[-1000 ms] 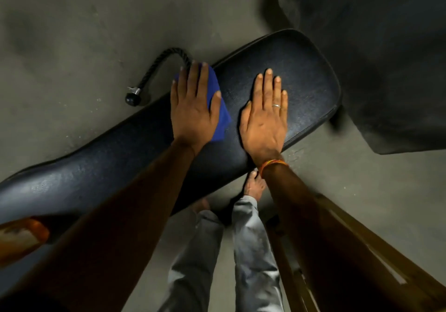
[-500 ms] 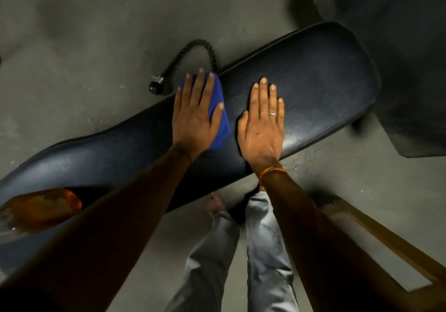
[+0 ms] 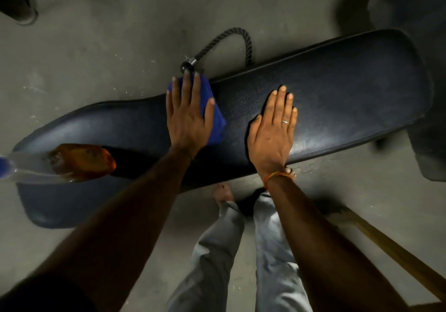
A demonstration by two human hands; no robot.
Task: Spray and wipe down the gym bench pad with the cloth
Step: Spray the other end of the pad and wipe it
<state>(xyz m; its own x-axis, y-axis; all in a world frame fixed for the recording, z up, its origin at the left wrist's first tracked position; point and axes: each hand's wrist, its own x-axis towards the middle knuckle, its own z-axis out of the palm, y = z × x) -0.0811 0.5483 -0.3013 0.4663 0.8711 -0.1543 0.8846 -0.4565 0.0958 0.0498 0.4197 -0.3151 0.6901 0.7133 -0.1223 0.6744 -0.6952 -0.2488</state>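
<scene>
- Black textured vinyl bench pad: folded blue cloth sits at its far edge, mid-length, under your left hand, fingers straight, pressing.
- Your right hand lies flat on the pad, fingers straight, holding nothing.
- Both hands have shifted toward the narrow end; the wipe is progressing.
- Ahead: clear spray bottle of amber liquid lies on the pad, blocking that end.
</scene>
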